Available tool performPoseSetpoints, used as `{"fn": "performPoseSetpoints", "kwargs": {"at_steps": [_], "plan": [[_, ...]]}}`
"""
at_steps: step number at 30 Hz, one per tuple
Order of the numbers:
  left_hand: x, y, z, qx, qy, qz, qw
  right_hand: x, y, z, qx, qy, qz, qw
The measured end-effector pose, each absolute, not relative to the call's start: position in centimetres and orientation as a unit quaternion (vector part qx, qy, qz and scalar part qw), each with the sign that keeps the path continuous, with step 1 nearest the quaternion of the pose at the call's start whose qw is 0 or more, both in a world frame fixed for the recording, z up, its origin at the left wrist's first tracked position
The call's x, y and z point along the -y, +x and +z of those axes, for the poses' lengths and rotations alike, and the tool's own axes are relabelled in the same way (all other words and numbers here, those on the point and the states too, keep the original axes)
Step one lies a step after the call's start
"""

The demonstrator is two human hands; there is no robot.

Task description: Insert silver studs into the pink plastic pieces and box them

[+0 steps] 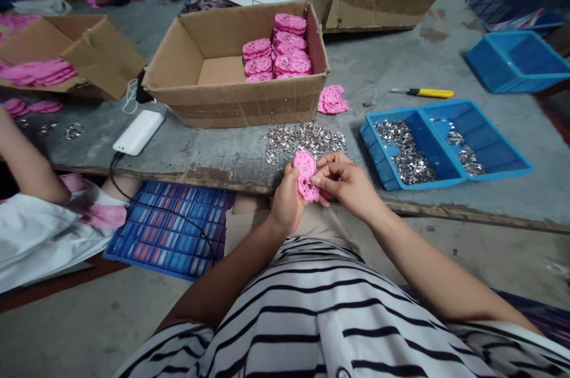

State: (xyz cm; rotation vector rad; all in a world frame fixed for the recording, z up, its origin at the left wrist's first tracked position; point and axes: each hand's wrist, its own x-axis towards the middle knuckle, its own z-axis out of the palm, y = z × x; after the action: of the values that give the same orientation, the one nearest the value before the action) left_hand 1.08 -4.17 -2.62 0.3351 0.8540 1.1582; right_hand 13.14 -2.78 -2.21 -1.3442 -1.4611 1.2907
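Note:
Just over the table's front edge, my left hand [286, 203] grips a pink plastic part [305, 169] by its left side. The part has a rounded, scalloped outline and some holes near its lower end. At its lower right, my right hand [345, 183] is closed in a pinch against the part. Whatever sits between those fingertips is too small to make out. Behind the hands, a loose pile of small shiny metal pieces [307, 139] lies on the table. Another pink part [333, 99] rests beside the carton's right corner.
An open carton [231, 102] holds stacked pink parts [290, 45]. To the right stand a blue divided tray [465, 178] with metal pieces, a yellow-handled screwdriver [434, 93] and a blue bin [499, 72]. A white power bank [139, 132] lies left. A person's arm [27, 155] shows at far left.

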Motion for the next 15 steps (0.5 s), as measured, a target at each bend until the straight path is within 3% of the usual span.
{"fn": "performPoseSetpoints", "kwargs": {"at_steps": [4,10,15], "plan": [[4.2,1.1,-2.6,-0.380,0.155,0.525,0.746,2.8,13.4,-2.4,0.589,-0.527,0.488,0.371],[4.3,1.4,-2.9,-0.387,0.148,0.521,0.746,3.1,13.2,-4.0,0.660,-0.526,0.353,0.405],[4.3,1.4,-3.7,-0.376,0.185,0.500,0.758,2.3,14.8,-3.5,0.669,-0.523,0.339,0.404]]}}
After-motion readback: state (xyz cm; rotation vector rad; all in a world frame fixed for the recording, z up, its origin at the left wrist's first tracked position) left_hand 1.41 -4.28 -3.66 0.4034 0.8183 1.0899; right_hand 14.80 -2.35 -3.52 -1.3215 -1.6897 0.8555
